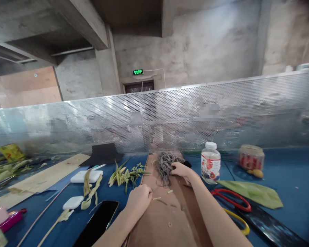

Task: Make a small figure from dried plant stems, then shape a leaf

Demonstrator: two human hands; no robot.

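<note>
A loose tangle of grey string (166, 169) lies at the far end of a brown cardboard box (167, 219) in front of me. My right hand (182, 171) reaches to the tangle's right side, its fingers closed on the strands. Something black sits just behind that hand. My left hand (141, 197) rests at the box's left edge with fingers curled; what they hold, if anything, is hidden. Small pale plant scraps lie on the cardboard between my hands.
On the blue table stand a clear white-capped jar (210, 164) and a red-patterned tub (251, 157). Red-handled scissors (231, 195) and a green husk (252, 192) lie at right. Leaf sprigs (127, 175), a white case (86, 176) and a black phone (99, 221) lie left. Perforated metal panel (113, 116) behind.
</note>
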